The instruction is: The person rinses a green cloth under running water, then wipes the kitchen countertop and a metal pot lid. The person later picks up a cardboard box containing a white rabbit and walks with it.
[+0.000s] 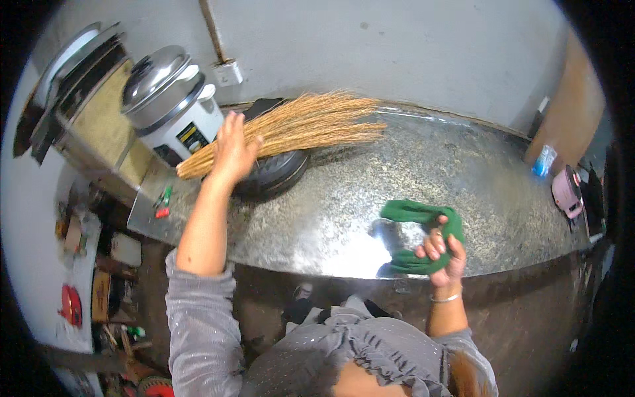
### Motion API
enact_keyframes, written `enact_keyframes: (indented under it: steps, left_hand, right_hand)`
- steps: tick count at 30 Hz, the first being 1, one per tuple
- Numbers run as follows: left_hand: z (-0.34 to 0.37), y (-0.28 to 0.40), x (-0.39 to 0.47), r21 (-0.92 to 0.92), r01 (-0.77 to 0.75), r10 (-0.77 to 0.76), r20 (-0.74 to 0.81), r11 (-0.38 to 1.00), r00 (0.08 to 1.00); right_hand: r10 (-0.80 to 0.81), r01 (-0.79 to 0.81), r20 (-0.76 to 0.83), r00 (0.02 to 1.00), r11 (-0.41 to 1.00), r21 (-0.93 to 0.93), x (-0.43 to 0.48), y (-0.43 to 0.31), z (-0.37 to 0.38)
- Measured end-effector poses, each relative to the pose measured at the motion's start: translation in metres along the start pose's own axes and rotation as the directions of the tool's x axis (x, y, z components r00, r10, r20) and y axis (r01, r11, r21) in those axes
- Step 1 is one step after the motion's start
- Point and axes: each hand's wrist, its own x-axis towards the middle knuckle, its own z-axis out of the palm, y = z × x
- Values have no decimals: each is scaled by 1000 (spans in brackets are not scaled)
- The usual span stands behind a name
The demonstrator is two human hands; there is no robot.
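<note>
My left hand (pixel 233 151) grips a straw broom (pixel 312 124) near its bound, narrow end. The bristles fan out to the right, over a round black object (pixel 278 171) on the counter whose kind is partly hidden by the broom. In my right hand (pixel 444 253), near the counter's front edge, is a green cloth (pixel 409 211). It loops past the fingers, with two ends trailing left. Behind my left hand stands a white rice cooker (pixel 176 106) with a shiny metal lid.
The speckled stone counter (pixel 476 183) meets a grey wall (pixel 397 54) with a socket (pixel 228 73). Small green and red items (pixel 163 202) lie at its left end. To the right are a blue-and-clear packet (pixel 544 161), a pink pot (pixel 566 192) and a brown board (pixel 565 109).
</note>
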Motion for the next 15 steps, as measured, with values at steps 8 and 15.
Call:
enact_keyframes:
  steps: [8,15]
  left_hand:
    - [66,-94,196,-24,301,-297,115,953,948]
    - [114,-127,254,-33,279,-269,175,960,947]
  right_hand:
    - [-569,443,-499,654,822,-358,-71,33,33]
    - [-716,477,-680,156,658,-583,-111,87,96]
